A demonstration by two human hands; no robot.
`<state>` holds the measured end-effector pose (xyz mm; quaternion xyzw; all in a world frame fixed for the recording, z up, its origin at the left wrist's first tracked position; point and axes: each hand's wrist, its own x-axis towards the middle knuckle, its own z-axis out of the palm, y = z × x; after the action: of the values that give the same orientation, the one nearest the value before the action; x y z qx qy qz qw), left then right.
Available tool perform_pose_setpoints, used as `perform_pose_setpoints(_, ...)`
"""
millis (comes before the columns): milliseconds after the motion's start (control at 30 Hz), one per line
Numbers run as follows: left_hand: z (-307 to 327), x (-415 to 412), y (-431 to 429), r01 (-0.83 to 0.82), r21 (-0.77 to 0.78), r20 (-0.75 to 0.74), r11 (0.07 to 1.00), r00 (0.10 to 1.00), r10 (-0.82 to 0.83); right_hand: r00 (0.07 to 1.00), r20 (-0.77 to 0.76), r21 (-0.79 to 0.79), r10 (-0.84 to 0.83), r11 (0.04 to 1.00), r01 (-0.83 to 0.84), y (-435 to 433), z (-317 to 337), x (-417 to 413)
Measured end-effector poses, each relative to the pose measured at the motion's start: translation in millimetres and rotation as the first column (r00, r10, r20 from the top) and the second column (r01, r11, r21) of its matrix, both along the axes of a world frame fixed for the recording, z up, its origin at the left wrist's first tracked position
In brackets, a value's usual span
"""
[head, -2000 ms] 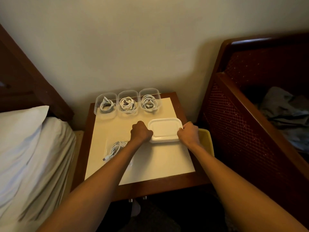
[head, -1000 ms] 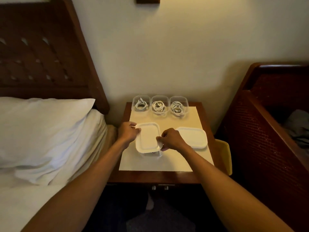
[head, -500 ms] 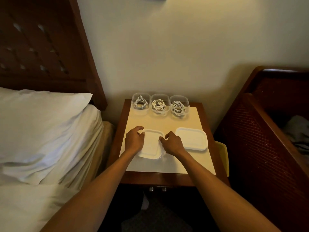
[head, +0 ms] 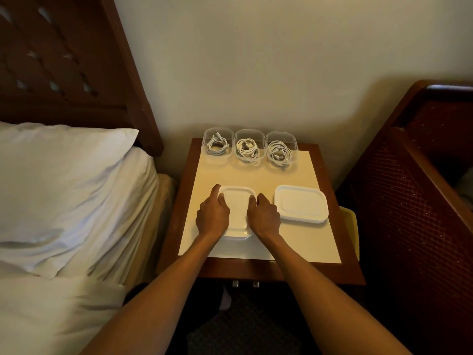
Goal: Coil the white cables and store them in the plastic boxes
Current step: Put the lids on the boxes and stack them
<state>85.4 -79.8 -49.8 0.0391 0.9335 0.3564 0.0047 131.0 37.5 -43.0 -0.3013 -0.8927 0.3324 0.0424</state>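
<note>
We gripped the lid (head: 236, 201) at both edges, left hand (head: 212, 213) and right hand (head: 265, 216) curled over it, likely to press it down evenly.

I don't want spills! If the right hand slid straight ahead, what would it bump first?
The right hand would probably meet the middle clear box first; only bare mat lies between, though depth is unclear.

Three clear plastic boxes are sitting open in a row along the worktop's (head: 309, 242) back edge: left box (head: 216, 159), middle box (head: 247, 163), right box (head: 282, 165). Each is holding one coiled white cable (head: 217, 146). A fourth box (head: 236, 236), front-left, is wearing its white lid (head: 236, 208). A spare lid (head: 300, 204) is lying flat to its right.
</note>
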Motion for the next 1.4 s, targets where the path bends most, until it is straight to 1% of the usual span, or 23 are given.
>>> perform_pose_setpoints(133,-3,-1,0,-0.014,-0.015,0.001,1.000,1.000,0.014,0.996,-0.075,0.026,-0.042,0.999,0.044,-4,-10,-1)
perform_pose_setpoints(200,-3,-2,0,-0.018,0.002,-0.004,1.000,1.000,0.018,0.994,-0.098,0.025,-0.051,0.998,0.054,-4,-13,-2)
perform_pose_setpoints(433,-8,-6,-2,-0.024,0.189,0.006,0.982,1.000,0.023,0.994,-0.107,-0.007,-0.038,0.999,0.038,1,-10,-3)
perform_pose_setpoints(633,-7,-11,-4,-0.040,0.255,0.043,0.966,0.999,0.030,0.992,-0.111,-0.060,-0.061,0.997,0.055,1,-8,-2)
perform_pose_setpoints(733,-4,-9,-5,-0.037,0.295,0.051,0.955,0.998,0.023,0.986,-0.140,-0.098,-0.094,0.992,0.081,-2,-11,0)
perform_pose_setpoints(867,-8,-16,-15,0.051,0.233,0.076,0.971,0.995,-0.070,0.984,-0.144,-0.099,-0.108,0.991,0.095,-6,-13,-2)
perform_pose_setpoints(933,-8,-22,-23,0.062,0.233,0.112,0.971,0.990,-0.090,0.987,-0.129,-0.100,-0.096,0.991,0.084,-9,-13,-5)
perform_pose_setpoints(1000,-7,-25,-32,0.067,0.235,0.117,0.970,0.988,-0.097,0.989,-0.123,-0.108,-0.084,0.992,0.070,-15,-14,-9)
perform_pose_setpoints(1100,-8,-30,-47,0.054,0.246,0.103,0.968,0.991,-0.081,0.988,-0.129,-0.124,-0.085,0.990,0.069,-27,-15,-18)
perform_pose_setpoints(1267,-12,-43,-70,0.013,0.215,0.039,0.977,0.999,-0.022,0.994,-0.105,-0.116,-0.019,0.993,0.007,-46,-9,-38)
perform_pose_setpoints(1400,-8,-57,-73,0.005,0.183,0.003,0.983,1.000,-0.005,0.993,-0.111,-0.110,-0.038,0.994,0.025,-57,-12,-55)
